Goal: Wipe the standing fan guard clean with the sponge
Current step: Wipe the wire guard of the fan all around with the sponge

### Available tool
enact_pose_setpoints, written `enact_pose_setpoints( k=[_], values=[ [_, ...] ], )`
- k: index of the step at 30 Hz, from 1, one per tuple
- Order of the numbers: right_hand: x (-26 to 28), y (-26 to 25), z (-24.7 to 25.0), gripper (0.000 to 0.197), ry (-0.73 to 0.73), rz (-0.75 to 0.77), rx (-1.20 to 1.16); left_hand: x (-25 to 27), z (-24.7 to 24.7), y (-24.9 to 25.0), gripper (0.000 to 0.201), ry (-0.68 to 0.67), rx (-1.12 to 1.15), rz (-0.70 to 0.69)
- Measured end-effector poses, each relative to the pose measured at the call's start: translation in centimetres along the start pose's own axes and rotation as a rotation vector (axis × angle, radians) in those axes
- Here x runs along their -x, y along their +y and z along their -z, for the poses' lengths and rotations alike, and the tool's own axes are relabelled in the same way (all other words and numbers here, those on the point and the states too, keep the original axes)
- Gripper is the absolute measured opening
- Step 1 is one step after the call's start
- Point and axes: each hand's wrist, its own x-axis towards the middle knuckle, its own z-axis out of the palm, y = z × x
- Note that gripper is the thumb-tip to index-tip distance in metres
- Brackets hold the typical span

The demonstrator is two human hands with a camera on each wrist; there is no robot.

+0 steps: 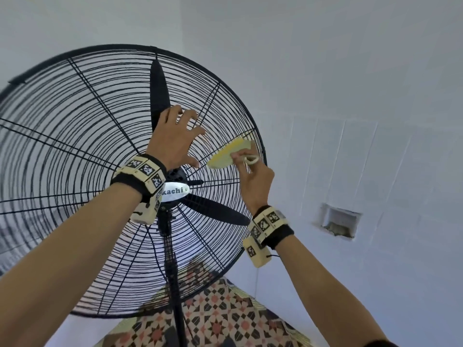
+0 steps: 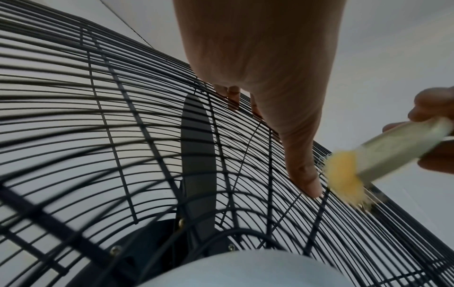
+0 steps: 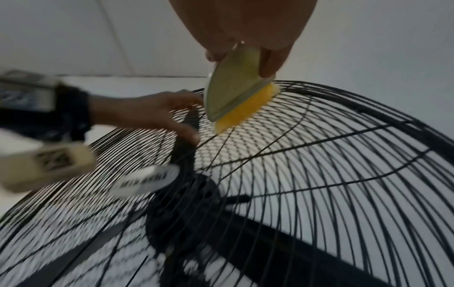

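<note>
Sponge (image 1: 229, 154) — yellow cleaning face on a pale, stiffer backing, leaf-shaped, with a small loop at the held end. It is pinched by the right hand (image 1: 253, 181) at its narrow end, thumb on one side of the backing and fingers on the other. The yellow face lies against the wires in the upper right part of the fan guard (image 1: 82, 156), just inside the rim. Likely light and soft on the working face, firmer along the backing; the backing edge is the sensible place to hold it, as now.

Fan guard: black wire cage, thin concentric rings crossed by straight spokes, closely spaced. The wires probably flex a little under pressure and could snag the soft face. The cage sits on a tall stand, so I expect it to rock or swivel if pushed from one side.

Left hand (image 1: 175, 136) — fingers spread and flat on the guard just above the hub, thumb tip resting on the wires near the sponge. It holds nothing and appears to brace the cage.

Behind the wires: black blades (image 1: 158, 96), out of reach of the sponge. At the centre a white oval badge (image 1: 175, 192) with lettering stands proud and interrupts any stroke across the middle. Below is the black stand pole (image 1: 175, 279), and beneath it a patterned tiled floor (image 1: 220, 319). To the right is a pale wall with a small recessed box (image 1: 340, 222).
</note>
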Motion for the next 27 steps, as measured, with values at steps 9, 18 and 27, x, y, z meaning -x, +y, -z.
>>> enact_pose_setpoints(
  k=[9, 18, 27],
  values=[
    [0.2, -0.3, -0.7, 0.023, 0.049, 0.011, 0.057, 0.1, 0.6, 0.0, 0.091, -0.021, 0.010, -0.001],
    [0.6, -1.4, 0.1, 0.021, 0.007, 0.090, 0.006, 1.5, 0.5, -1.5, 0.086, 0.024, 0.028, -0.068],
    [0.2, -0.8, -0.9, 0.047, 0.114, 0.056, 0.015, 4.9, 2.0, -5.3, 0.096, 0.012, -0.062, 0.193]
  ],
)
